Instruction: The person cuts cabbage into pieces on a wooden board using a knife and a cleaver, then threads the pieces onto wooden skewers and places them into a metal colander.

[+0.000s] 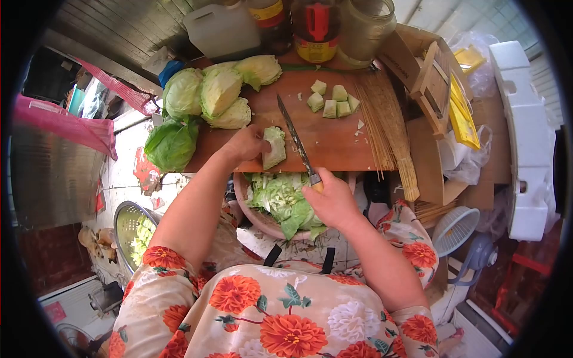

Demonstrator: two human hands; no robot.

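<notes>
My left hand (248,143) is closed on the edge of a pale cut cabbage piece (274,148), which rests on the wooden board (239,156) near its front edge. In my right hand (331,200) is a knife (293,131), gripped by its handle, its long dark blade pointing away from me across the board, just right of the piece. Several cabbage heads and halves (221,92) are heaped at the board's left. Small pale cabbage chunks (330,108) sit together on the right. Below the board's edge, a pink basin (241,194) holds loose cabbage leaves (289,206).
Jugs and a glass jar (364,30) line the back of the board. A straw whisk (388,119) lies along its right side. Cardboard (424,134) and white foam (522,137) stand farther right. At lower left is a colander (126,224) with chopped cabbage.
</notes>
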